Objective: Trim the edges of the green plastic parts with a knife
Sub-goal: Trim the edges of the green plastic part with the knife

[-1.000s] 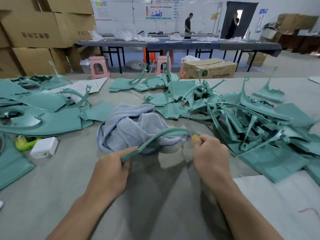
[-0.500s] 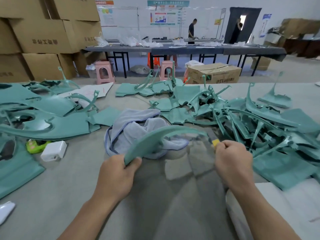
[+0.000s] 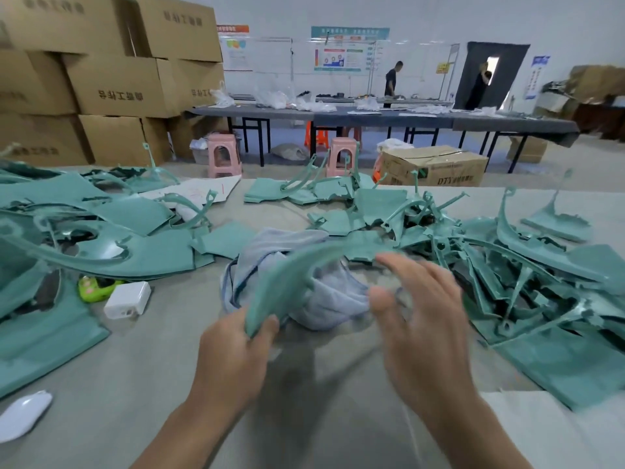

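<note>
One curved green part is pinched in the left hand. The right hand, at its 3 o'clock, is spread and blurred, holding nothing visible. Two pink stools stand behind the desk.

One wide-angle head-worn view looks forward and down, close over the grey cloth-covered worktable filling the lower frame, with stacked brown cardboard boxes at upper left.
</note>
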Demonstrator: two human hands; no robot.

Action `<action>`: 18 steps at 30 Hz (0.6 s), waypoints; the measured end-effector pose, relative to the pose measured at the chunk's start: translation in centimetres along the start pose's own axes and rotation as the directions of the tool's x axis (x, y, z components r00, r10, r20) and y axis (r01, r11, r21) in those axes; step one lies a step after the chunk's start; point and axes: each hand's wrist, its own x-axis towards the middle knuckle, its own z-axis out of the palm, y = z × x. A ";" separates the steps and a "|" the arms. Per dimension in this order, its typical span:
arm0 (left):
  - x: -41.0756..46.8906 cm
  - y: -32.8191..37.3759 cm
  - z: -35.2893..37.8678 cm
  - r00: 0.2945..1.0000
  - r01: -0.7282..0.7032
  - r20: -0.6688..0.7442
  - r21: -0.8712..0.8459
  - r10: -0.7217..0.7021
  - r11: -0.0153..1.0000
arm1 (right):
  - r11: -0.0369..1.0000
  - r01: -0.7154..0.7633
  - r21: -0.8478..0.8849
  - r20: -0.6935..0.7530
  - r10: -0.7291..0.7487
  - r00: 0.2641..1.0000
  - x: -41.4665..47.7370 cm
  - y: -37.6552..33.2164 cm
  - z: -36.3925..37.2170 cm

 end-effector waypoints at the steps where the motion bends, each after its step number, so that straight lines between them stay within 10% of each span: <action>1: -0.5 0.3 0.0 0.996 -0.079 0.039 0.047 0.077 0.996 | 0.990 0.128 0.056 0.081 -0.132 0.988 -0.4 -1.5 0.4; 5: -1.0 1.4 0.3 0.953 -0.226 0.183 -0.097 0.241 0.969 | 0.888 0.410 0.207 0.259 -0.454 0.853 -1.5 -4.5 2.2; 18: 0.7 0.4 -0.9 0.900 -0.322 0.242 -0.191 0.362 0.927 | 0.902 0.411 0.132 0.255 -0.432 0.865 2.3 -1.6 -0.3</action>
